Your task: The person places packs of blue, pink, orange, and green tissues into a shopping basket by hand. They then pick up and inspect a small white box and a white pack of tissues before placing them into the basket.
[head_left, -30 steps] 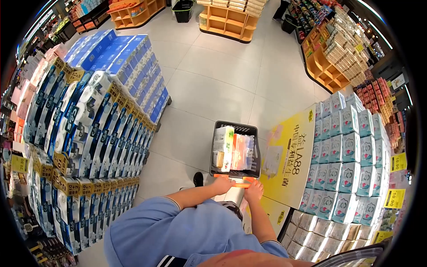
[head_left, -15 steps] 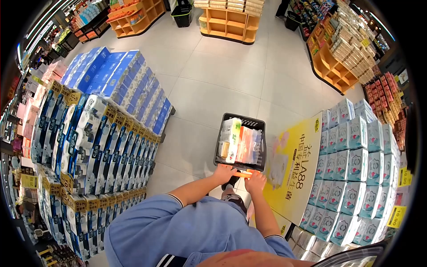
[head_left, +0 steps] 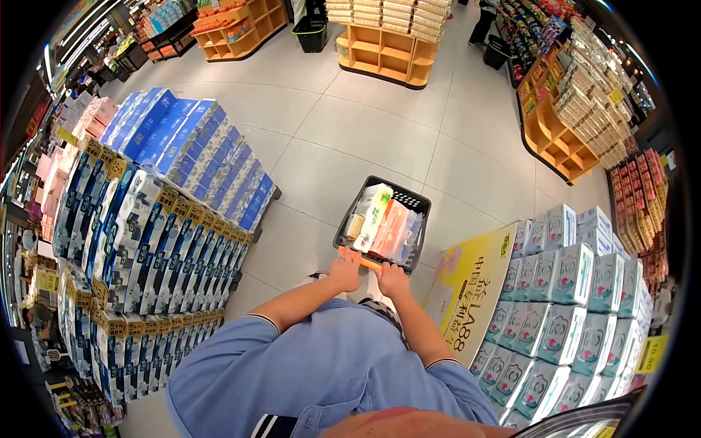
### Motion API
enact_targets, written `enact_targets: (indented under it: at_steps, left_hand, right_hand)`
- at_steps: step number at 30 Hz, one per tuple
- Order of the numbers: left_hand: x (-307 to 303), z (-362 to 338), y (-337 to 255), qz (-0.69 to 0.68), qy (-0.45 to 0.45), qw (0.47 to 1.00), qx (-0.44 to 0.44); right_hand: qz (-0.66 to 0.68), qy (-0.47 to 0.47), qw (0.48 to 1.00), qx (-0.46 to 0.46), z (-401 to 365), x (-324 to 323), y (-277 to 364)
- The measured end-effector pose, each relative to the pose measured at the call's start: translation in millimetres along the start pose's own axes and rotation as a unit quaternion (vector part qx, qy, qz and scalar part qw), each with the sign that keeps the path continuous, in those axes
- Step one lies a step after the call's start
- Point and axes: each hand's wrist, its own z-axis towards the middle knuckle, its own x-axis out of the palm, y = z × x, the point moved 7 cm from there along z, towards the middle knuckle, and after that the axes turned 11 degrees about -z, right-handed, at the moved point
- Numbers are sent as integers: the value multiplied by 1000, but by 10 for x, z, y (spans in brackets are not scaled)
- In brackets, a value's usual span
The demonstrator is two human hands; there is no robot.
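Observation:
Both of my hands are closed on an orange handle [head_left: 369, 263] at the near side of a black basket cart [head_left: 421, 206]. My left hand [head_left: 345, 271] wraps its left end, and my right hand [head_left: 392, 279] grips the right end a short way off. In the basket lie a white and green package [head_left: 374, 215], orange-pink packages [head_left: 391, 228] and a clear-wrapped pack [head_left: 409, 235]. A small tan item [head_left: 355, 226] sits at the basket's left side.
Stacked tissue packs [head_left: 175, 241] rise on the left. A yellow sign [head_left: 467, 292] and teal-white packs [head_left: 544, 314] stand on the right. Wooden shelves [head_left: 387, 55] are ahead. A person [head_left: 483, 25] stands near another black basket [head_left: 497, 51] at the upper right.
The cart and both hands have shifted left in view, and the cart is now turned at an angle. The shelves ahead appear lower in the picture. Both hands still hold the handle.

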Motion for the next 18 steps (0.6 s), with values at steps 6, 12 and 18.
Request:
enact_targets:
  at_steps: [6, 12, 18]
  left_hand:
    - [-86, 755, 80, 69, 37, 996, 42]
    - [-532, 1446, 12, 83, 11, 991, 100]
    - [-1022, 2272, -100, 82, 88, 980, 160]
  right_hand:
    - [-1, -16, 1000, 22, 444, -296, -121]
    - [21, -37, 997, 59, 1039, -570, -286]
    - [37, -112, 988, 94, 1719, -709, -549]
